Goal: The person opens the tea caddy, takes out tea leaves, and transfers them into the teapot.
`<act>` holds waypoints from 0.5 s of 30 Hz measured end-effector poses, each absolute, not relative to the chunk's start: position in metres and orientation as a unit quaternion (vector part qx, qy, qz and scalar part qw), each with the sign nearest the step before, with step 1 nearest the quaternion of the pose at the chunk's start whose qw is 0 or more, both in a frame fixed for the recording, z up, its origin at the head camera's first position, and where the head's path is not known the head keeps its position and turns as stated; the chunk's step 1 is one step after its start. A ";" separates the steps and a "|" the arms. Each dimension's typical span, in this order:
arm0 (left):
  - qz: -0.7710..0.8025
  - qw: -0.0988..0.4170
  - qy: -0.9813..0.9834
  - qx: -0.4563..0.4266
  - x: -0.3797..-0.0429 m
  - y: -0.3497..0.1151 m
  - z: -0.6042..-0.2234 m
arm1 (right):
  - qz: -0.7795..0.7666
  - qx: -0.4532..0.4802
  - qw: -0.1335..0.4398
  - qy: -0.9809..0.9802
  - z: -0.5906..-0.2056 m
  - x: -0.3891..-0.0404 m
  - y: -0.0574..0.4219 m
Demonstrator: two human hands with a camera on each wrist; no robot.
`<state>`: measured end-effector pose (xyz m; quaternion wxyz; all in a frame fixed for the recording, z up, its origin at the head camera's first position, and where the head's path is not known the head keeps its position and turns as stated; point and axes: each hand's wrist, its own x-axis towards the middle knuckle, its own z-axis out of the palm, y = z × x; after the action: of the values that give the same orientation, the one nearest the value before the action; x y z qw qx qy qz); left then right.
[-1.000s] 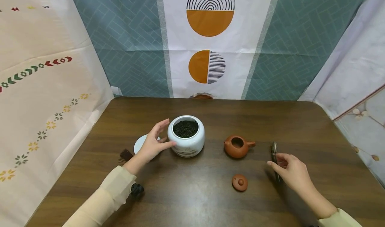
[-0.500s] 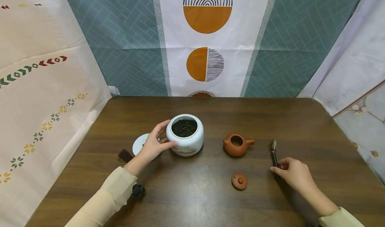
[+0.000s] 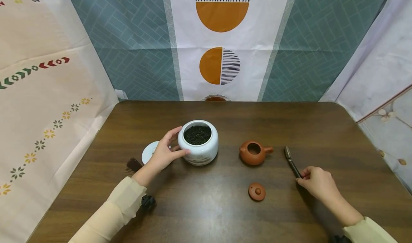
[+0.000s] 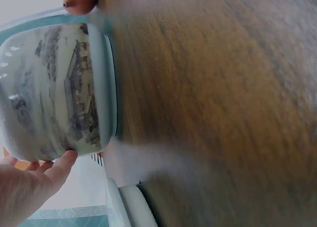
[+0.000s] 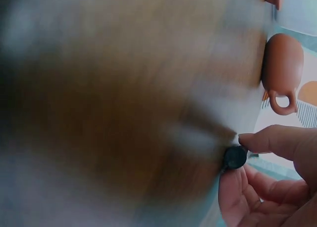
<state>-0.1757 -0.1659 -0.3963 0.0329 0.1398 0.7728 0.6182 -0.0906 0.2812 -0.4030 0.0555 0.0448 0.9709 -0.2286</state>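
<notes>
My left hand point(image 3: 165, 150) grips the left side of a white porcelain jar point(image 3: 206, 150), thumb in front and fingers behind. Dark tea leaves point(image 3: 197, 135) fill the jar. A painted building scene decorates its side in the left wrist view. On the right, my right hand point(image 3: 317, 182) pinches the dark handle of a slim tea scoop point(image 3: 291, 162), its metallic tip angled up and left. The right wrist view shows the round handle end point(image 5: 235, 157) between thumb and fingers. A reddish-brown clay teapot point(image 3: 249, 158) stands lidless between the hands.
The teapot's round lid point(image 3: 256, 192) lies on the wooden table point(image 3: 206, 214) in front of the pot. Behind the left wrist, a white jar lid point(image 3: 148, 151) is partly hidden. Dark bristles point(image 3: 133, 165) stick out beside the left forearm. Patterned cloths point(image 3: 222, 43) hang around the table.
My right hand has closed its fingers on the scoop's handle and swung the tip leftward. The left hand has settled its fingers against the jar, which stays in place.
</notes>
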 end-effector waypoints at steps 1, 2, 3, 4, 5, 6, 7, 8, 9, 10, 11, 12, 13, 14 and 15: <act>0.618 0.033 0.773 0.140 -0.176 -0.166 -0.396 | -0.225 0.045 0.055 0.972 -0.403 -0.091 0.282; 0.618 0.033 0.773 0.140 -0.176 -0.166 -0.397 | -0.223 0.046 0.055 0.972 -0.403 -0.091 0.283; 0.620 0.034 0.772 0.139 -0.176 -0.166 -0.396 | -0.222 0.046 0.055 0.973 -0.402 -0.091 0.283; 0.620 0.034 0.771 0.139 -0.176 -0.166 -0.396 | -0.221 0.046 0.054 0.973 -0.402 -0.092 0.284; 0.621 0.035 0.770 0.139 -0.176 -0.165 -0.396 | -0.220 0.046 0.052 0.973 -0.402 -0.092 0.284; 0.622 0.035 0.770 0.139 -0.176 -0.165 -0.396 | -0.221 0.046 0.050 0.973 -0.402 -0.091 0.285; 0.623 0.035 0.769 0.139 -0.176 -0.165 -0.396 | -0.221 0.045 0.048 0.973 -0.402 -0.091 0.286; 0.623 0.035 0.769 0.139 -0.176 -0.165 -0.395 | -0.222 0.045 0.046 0.973 -0.402 -0.091 0.286; 0.624 0.035 0.768 0.140 -0.176 -0.165 -0.395 | -0.222 0.043 0.042 0.973 -0.402 -0.091 0.287; 0.623 0.035 0.769 0.140 -0.176 -0.165 -0.395 | -0.223 0.042 0.040 0.973 -0.402 -0.091 0.287; 0.623 0.035 0.769 0.140 -0.176 -0.165 -0.395 | -0.223 0.040 0.038 0.973 -0.402 -0.091 0.288; 0.622 0.035 0.770 0.140 -0.176 -0.165 -0.395 | -0.223 0.039 0.036 0.973 -0.402 -0.092 0.289; 0.622 0.035 0.770 0.140 -0.176 -0.165 -0.395 | -0.223 0.037 0.034 0.974 -0.401 -0.092 0.289; 0.622 0.035 0.770 0.140 -0.176 -0.166 -0.395 | -0.222 0.036 0.034 0.974 -0.400 -0.092 0.290; 0.622 0.035 0.770 0.139 -0.176 -0.166 -0.395 | -0.221 0.035 0.034 0.974 -0.400 -0.093 0.291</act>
<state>-0.1762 -0.1659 -0.3948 0.0346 0.1392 0.7698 0.6220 -0.0926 0.2906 -0.3996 0.0341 0.0349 0.9740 -0.2214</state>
